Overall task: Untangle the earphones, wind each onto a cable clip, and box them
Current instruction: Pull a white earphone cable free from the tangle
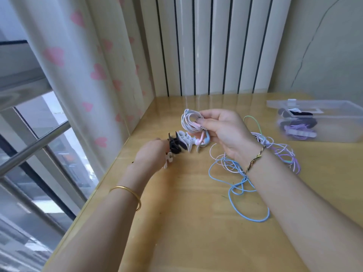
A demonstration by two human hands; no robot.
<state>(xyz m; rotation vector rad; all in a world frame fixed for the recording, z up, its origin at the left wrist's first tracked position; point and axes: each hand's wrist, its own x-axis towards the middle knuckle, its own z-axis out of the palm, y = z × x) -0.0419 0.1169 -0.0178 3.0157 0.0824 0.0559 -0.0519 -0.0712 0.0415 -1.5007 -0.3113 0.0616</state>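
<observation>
My right hand (pixel 224 132) pinches a coiled pink-white earphone bundle (pixel 189 119) above the table, its pink earbuds (pixel 202 141) hanging down. My left hand (pixel 150 154) reaches into a row of black and white cable clips (pixel 181 142) at the table's left side and holds a white clip (pixel 168 160). A loose blue earphone cable (pixel 238 191) and a tangle of purple and pastel cables (pixel 282 154) lie on the table under and right of my right wrist. A clear plastic box (pixel 318 122) at the far right holds wound purple and black earphones.
The wooden table (pixel 196 232) ends at the left beside a heart-patterned curtain (pixel 82 75) and a window with a metal rail. A ribbed white radiator (pixel 206 46) stands behind the table.
</observation>
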